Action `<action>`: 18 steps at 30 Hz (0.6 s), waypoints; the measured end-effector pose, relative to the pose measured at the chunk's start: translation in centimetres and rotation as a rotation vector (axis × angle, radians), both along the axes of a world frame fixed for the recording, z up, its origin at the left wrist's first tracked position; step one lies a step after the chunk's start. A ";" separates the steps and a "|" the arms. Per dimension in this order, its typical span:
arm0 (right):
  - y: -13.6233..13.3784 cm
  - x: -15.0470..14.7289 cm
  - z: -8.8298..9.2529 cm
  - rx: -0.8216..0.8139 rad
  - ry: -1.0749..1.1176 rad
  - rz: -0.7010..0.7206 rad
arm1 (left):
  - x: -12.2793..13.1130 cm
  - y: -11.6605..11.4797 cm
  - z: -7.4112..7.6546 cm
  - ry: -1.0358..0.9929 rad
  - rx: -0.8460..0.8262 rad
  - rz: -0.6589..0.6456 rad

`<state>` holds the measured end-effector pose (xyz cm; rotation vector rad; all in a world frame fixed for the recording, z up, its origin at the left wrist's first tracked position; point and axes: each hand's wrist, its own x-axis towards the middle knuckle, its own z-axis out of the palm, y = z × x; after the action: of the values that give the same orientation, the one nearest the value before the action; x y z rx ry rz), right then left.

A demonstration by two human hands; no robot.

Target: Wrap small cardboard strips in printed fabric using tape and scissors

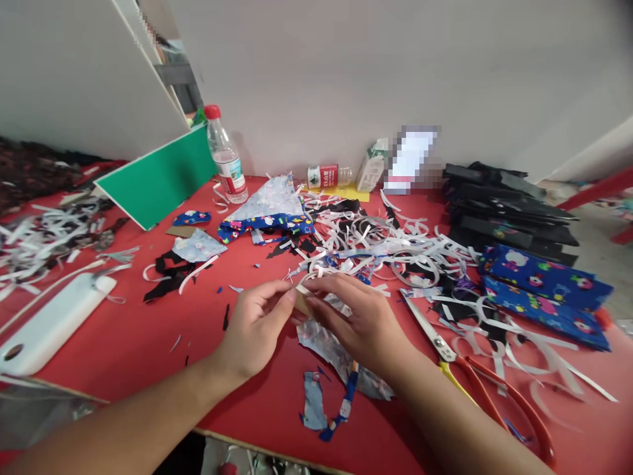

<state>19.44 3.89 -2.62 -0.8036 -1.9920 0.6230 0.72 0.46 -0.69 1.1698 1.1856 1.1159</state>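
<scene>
Above the middle of the red table, my left hand (257, 326) and my right hand (363, 323) meet at the fingertips. Both pinch a small tan piece (301, 303) that looks like cardboard, with a pale edge on top. Fingers hide much of it. Under my right hand lies a pale printed fabric scrap (329, 349). Closer to the table's front edge are a light-blue scrap (314, 401) and a narrow dark-blue printed strip (347, 402). Scissors (442, 349) with red and yellow handles rest beside my right forearm, partly covered by it.
White strips (366, 231) and black scraps pile up behind my hands. At right are folded blue printed fabric (548, 290) and a black stack (504, 204). A bottle (230, 168), green board (163, 175) and white handled device (54, 323) stand or lie leftward.
</scene>
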 end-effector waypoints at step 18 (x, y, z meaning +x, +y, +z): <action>-0.3 -0.2 0.4 0.115 0.093 0.071 | 0.0 -0.8 0.3 0.002 -0.014 -0.074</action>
<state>19.21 3.63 -2.25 -0.6257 -1.9595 0.5704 0.68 -0.38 -0.35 1.1945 1.1405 1.0491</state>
